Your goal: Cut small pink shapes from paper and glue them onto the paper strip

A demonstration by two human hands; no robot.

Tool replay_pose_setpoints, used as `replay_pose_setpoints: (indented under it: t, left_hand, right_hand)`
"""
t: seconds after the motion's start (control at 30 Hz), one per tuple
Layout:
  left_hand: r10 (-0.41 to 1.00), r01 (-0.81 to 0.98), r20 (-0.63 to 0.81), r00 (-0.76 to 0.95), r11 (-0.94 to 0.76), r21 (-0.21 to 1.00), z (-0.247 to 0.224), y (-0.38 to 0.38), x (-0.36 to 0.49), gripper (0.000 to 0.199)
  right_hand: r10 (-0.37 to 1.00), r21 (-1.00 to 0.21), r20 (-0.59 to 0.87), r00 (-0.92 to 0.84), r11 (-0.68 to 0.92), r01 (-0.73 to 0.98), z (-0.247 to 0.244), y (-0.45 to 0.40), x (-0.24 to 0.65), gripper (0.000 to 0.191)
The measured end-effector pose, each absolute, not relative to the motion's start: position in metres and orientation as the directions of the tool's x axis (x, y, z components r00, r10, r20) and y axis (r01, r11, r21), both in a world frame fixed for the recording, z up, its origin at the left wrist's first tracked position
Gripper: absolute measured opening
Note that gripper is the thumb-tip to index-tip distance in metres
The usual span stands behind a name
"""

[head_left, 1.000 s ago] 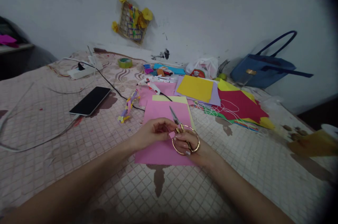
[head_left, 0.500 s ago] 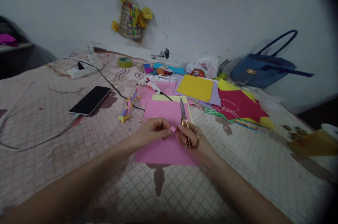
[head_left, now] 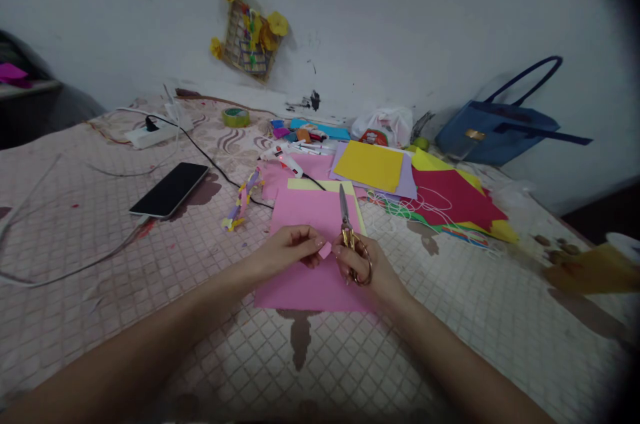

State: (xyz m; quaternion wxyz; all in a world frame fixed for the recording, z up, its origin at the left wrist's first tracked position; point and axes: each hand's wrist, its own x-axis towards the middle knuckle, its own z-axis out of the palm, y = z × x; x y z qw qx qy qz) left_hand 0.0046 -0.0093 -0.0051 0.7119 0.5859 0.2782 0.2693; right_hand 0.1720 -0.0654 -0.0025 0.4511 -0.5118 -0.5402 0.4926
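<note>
My left hand (head_left: 296,247) pinches a small pink paper piece (head_left: 325,251) between thumb and fingers. Close on its right, my right hand (head_left: 361,261) is closed around gold-handled scissors (head_left: 345,214), whose blades point away from me, up and slightly left. The right fingertips are at the right edge of the small piece; whether they grip it too I cannot tell. Both hands are over a large pink paper sheet (head_left: 305,291), which overlaps a pale yellow sheet (head_left: 323,185). Left of the sheets lies a braided strip of purple, yellow and pink paper (head_left: 242,203).
A glue gun (head_left: 283,159) with a black cord lies behind the sheets. A phone (head_left: 171,191) on a white cable is at the left. Yellow paper (head_left: 370,166), red paper (head_left: 450,196) and tangled white string (head_left: 413,204) lie right. A blue bag (head_left: 495,131) leans on the wall.
My right fingertips have come closer to the small pink piece, and more of the piece shows between the hands. The scissors have shifted slightly left.
</note>
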Motion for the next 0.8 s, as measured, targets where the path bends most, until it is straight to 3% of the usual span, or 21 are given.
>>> replay_pose_setpoints:
  t: [0.33, 0.53, 0.8]
  left_hand:
    - [0.668, -0.014, -0.12, 0.735, 0.192, 0.981, -0.0061, -0.0086, 0.0053, 0.02]
    - [0.745, -0.06, -0.158, 0.648, 0.256, 0.965, -0.0031, -0.0078, 0.0054, 0.02]
    - [0.686, -0.02, -0.069, 0.725, 0.122, 0.992, -0.0059, -0.0088, 0.0047, 0.02]
  right_hand:
    - [0.997, -0.992, -0.022, -0.069, -0.013, 0.124, -0.0006, -0.0657, 0.1718, 0.017]
    - [0.998, -0.99, -0.028, -0.056, -0.021, 0.137, 0.0017, -0.0663, 0.1693, 0.032]
    - [0.999, -0.985, -0.02, -0.044, -0.013, 0.17, -0.0022, -0.0653, 0.1667, 0.024]
